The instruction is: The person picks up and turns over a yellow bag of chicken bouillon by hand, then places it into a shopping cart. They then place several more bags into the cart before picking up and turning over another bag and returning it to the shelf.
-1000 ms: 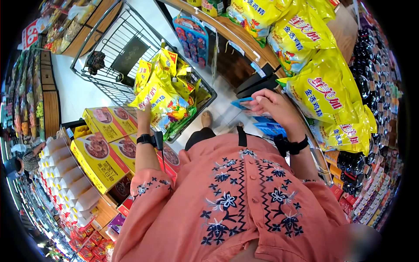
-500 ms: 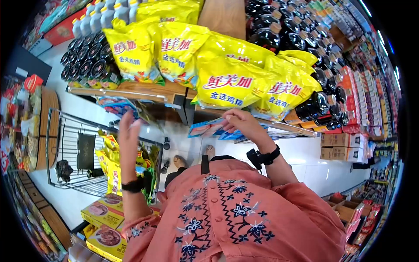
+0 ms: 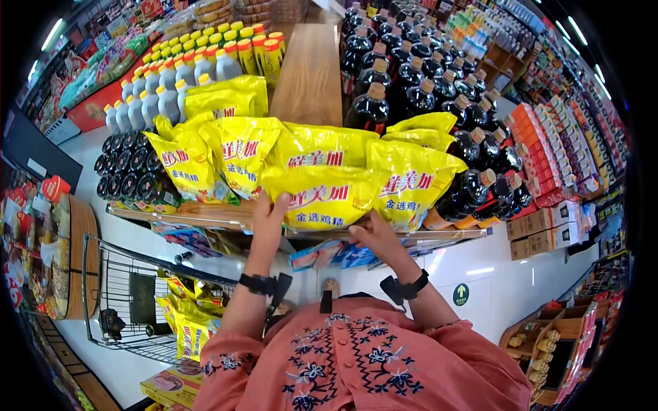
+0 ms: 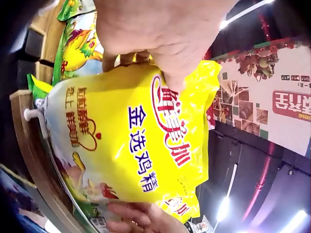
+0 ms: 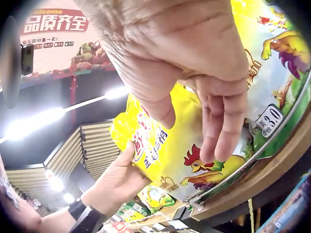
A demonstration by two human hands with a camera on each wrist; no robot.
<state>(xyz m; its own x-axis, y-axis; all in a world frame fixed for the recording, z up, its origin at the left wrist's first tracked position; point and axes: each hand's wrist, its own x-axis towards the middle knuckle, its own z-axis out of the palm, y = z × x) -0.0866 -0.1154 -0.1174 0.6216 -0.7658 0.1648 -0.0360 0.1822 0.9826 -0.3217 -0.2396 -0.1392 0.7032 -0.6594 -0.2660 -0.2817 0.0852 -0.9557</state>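
Observation:
A plump yellow bag of chicken bouillon (image 3: 319,202) stands at the front of the shelf, between both hands. My left hand (image 3: 267,226) grips its left side, with the thumb on the printed front and the other fingers behind, as the left wrist view shows. At its lower right side, my right hand (image 3: 381,238) holds it, thumb on the front and fingers bent along the side by the rooster picture. More bags of the same kind, such as one bag (image 3: 411,181) to the right and another bag (image 3: 181,161) to the left, stand around it.
A shopping cart (image 3: 86,294) with several yellow bags (image 3: 192,329) inside stands at the lower left. Dark bottles (image 3: 373,106) fill the right of the display, with dark jars (image 3: 133,171) at its left. A wooden shelf edge (image 3: 185,211) runs along the front.
The view has turned from the cart to the shelf. My left hand has left a bag in the cart and come up to the shelf; both hands now hold one bag there.

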